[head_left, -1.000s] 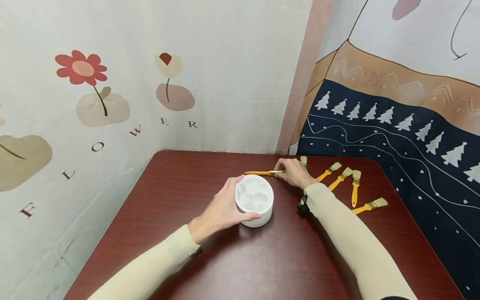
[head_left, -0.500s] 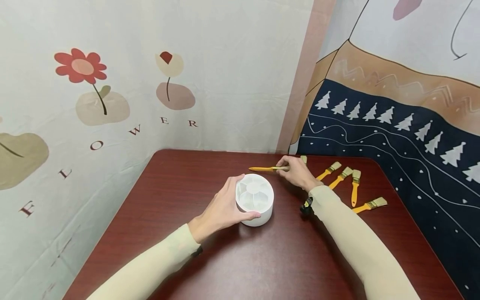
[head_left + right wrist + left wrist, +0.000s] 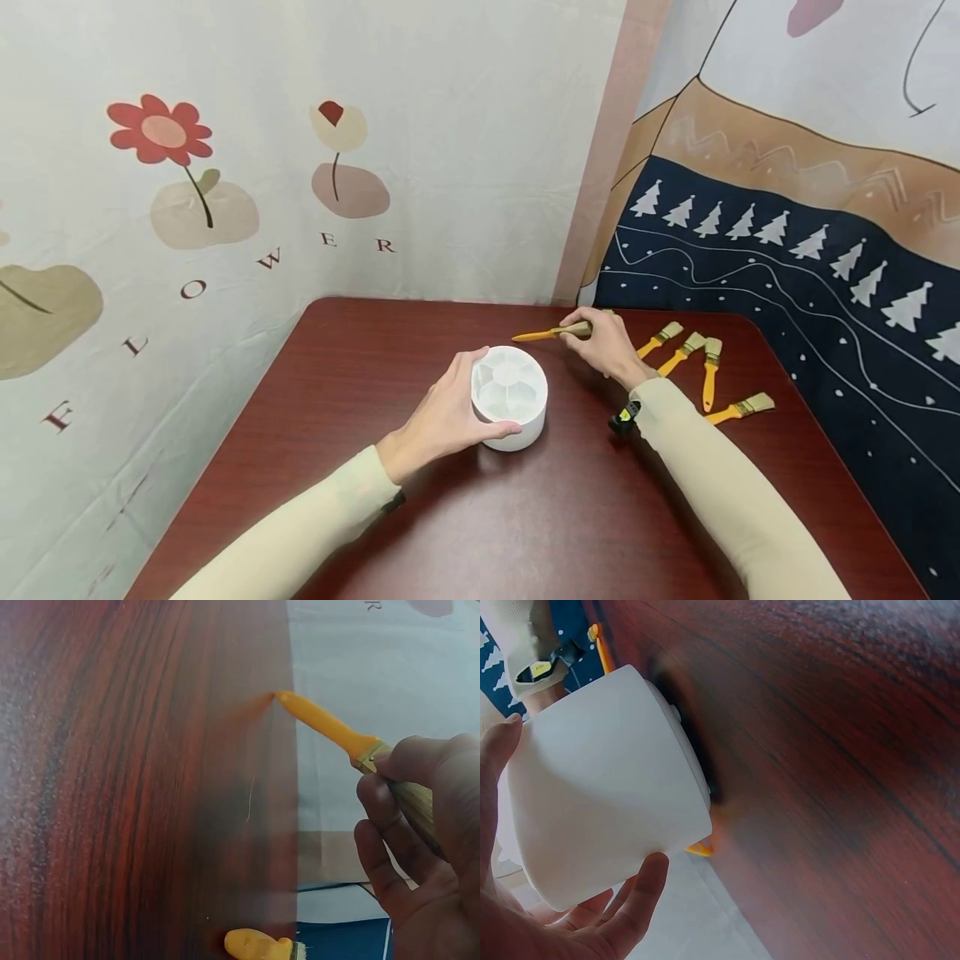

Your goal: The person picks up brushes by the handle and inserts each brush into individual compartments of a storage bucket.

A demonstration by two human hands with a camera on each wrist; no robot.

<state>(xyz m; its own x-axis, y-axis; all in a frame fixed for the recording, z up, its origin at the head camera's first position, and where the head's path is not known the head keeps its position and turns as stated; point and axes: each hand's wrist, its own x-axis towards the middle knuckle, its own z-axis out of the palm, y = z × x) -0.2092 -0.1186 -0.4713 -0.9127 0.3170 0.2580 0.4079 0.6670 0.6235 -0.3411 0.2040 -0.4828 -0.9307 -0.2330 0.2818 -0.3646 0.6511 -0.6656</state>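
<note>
My left hand [image 3: 442, 408] grips a white round organizer [image 3: 519, 432] by its side, thumb toward me and fingers round the far left. Seen from above, the organizer has several petal-shaped compartments around a round centre. Its smooth white wall [image 3: 615, 780] fills much of the left wrist view. Beyond it, my right hand [image 3: 606, 346] pinches a paintbrush [image 3: 534, 336] near the metal band, the yellow handle pointing left. In the right wrist view the brush handle [image 3: 319, 718] slants down, its end right at the tabletop, while the bristles are partly hidden by my right hand [image 3: 427, 855].
Several more yellow-handled paintbrushes lie spread at the right, among them one brush [image 3: 709, 375] pointing toward me and a nearer brush [image 3: 742, 408]. The dark red table [image 3: 360, 367] meets a printed cloth wall [image 3: 480, 167] at its back edge.
My right hand has moved right and slightly back, drawing the paintbrush with it away from the organizer. My left hand keeps its grip on the organizer in the same place.
</note>
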